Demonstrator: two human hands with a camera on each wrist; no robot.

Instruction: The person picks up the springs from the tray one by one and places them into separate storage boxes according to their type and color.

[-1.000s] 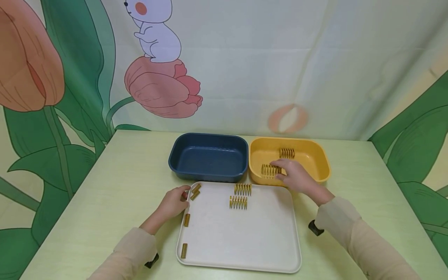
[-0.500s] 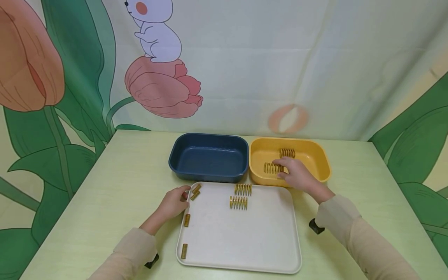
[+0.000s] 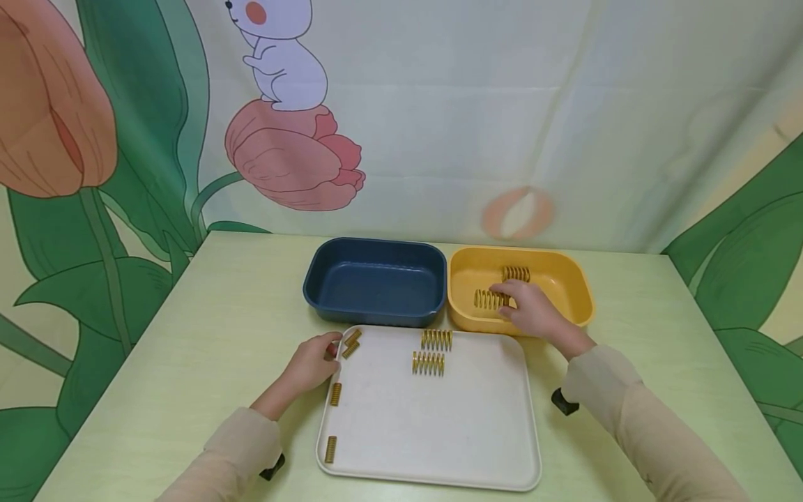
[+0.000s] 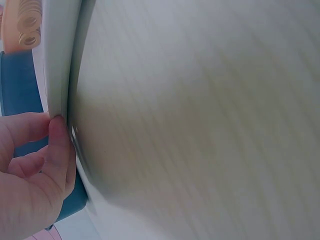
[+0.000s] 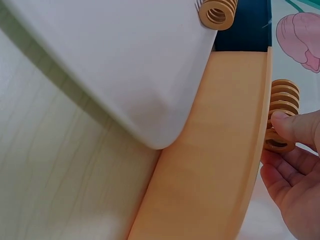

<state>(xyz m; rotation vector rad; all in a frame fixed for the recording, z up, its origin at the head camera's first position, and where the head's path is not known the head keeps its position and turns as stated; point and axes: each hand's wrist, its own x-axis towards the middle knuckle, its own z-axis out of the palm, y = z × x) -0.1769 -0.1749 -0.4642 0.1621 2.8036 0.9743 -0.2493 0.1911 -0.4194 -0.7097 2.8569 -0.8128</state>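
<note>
My right hand (image 3: 532, 310) reaches over the front wall of the yellow bin (image 3: 580, 307) and pinches a large gold coil spring (image 3: 488, 300) by its right end. In the right wrist view the thumb presses on that spring (image 5: 284, 95)'s coils. A second large spring (image 3: 516, 274) lies behind it in the bin. My left hand (image 3: 310, 364) grips the left rim of the white tray (image 3: 433, 432) near its far corner; the left wrist view shows the fingers pinching the tray edge (image 4: 57, 75). Two large springs (image 3: 429, 363) lie near the tray's far side.
Several small springs (image 3: 335, 394) lie along the tray's left side, two of them in the far corner. A dark blue bin (image 3: 376, 314) stands behind the tray, left of the yellow one. A printed curtain (image 3: 426, 139) hangs behind the table (image 3: 251, 307).
My right hand and the spring in it have shifted slightly away from me and to the right over the yellow bin. The left hand stays on the tray rim.
</note>
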